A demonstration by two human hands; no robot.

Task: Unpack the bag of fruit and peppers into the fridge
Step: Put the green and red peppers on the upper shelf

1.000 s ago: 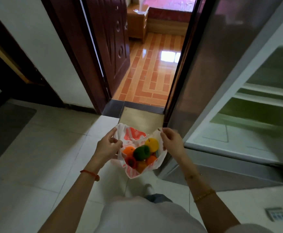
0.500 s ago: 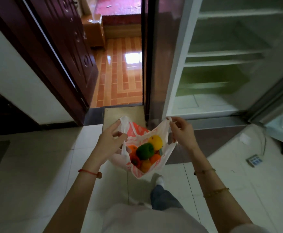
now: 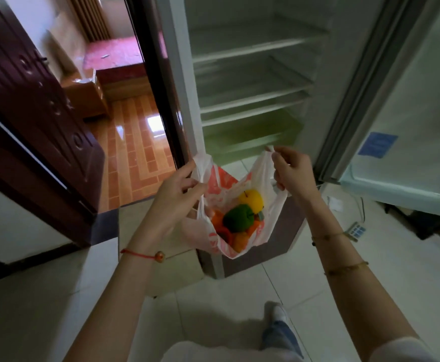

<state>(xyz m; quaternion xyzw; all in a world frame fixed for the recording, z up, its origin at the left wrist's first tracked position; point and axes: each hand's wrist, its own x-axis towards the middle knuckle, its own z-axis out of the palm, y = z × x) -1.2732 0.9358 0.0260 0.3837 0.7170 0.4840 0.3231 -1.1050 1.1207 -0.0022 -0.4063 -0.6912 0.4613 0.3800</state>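
Note:
A white plastic bag with red print (image 3: 218, 241) hangs open between my hands, in front of the open fridge (image 3: 252, 100). My left hand (image 3: 174, 197) grips its left handle and my right hand (image 3: 292, 173) pinches the right handle. Inside lie a yellow apple (image 3: 251, 199), a green apple (image 3: 239, 222), orange fruit (image 3: 239, 241) and a red pepper (image 3: 224, 233), partly covered by each other. The fridge shelves (image 3: 250, 50) are bare, with a greenish drawer (image 3: 247, 134) at the bottom.
The fridge door (image 3: 409, 113) stands swung open on the right. On the left a dark wooden door (image 3: 30, 100) opens onto a room with an orange tiled floor (image 3: 135, 147). A power strip (image 3: 356, 229) and cable lie on the pale floor tiles at right.
My view has swung right and up toward the fridge, so its shelves now fill the middle. Both hands have lifted the bag and held it open closer to the fridge.

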